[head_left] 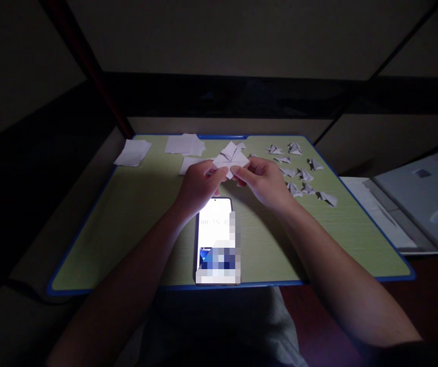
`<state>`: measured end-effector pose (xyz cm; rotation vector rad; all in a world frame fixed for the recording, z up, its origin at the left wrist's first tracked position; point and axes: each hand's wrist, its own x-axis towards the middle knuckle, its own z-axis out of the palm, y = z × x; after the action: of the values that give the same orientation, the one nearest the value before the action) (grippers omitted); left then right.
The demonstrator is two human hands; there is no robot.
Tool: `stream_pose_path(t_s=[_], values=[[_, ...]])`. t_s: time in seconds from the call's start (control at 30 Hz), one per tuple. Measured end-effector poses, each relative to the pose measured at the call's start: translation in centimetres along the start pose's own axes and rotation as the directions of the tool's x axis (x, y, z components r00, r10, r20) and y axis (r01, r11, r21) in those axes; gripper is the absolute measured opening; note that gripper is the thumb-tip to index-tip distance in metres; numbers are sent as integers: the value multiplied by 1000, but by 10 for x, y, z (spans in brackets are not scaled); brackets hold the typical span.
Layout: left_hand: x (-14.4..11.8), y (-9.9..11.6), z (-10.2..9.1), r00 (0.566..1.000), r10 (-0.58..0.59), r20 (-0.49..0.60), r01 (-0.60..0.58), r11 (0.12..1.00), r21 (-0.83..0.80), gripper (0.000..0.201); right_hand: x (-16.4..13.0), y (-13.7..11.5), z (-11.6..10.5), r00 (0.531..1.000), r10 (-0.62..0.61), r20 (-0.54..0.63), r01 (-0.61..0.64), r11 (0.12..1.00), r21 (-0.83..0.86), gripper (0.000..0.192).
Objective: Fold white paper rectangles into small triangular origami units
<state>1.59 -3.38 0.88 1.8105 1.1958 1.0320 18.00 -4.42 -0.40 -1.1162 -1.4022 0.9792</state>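
The head camera is worn on my head and faces forward and down. It looks from above my grey-clothed lap [272, 326] across the pale-green rectangular bench with a blue rim [127, 214], near enough to place my bare left hand [198, 186] and bare right hand [270, 181] around frame centre, far enough to cover the full benchtop. The upper field reaches the dim beige panelled surface [234, 41] behind.

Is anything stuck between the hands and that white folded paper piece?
Nothing visible is in the way. The left hand and right hand both pinch the white folded paper piece directly. The dark-edged rectangular phone lies nearer the person, not between them.
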Motion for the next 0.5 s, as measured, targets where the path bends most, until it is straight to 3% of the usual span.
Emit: stream_pose_path(t_s=[0.2,0.5], values=[[0,0,-1,1000,4,13,-4,1000,4,21,0,-1,-1,999,23,21,-24,999,39,36],[0,-2,-1,999,39,29,-38,999,-14,21,0,-3,-3,998,27,54,-31,998,60,29]])
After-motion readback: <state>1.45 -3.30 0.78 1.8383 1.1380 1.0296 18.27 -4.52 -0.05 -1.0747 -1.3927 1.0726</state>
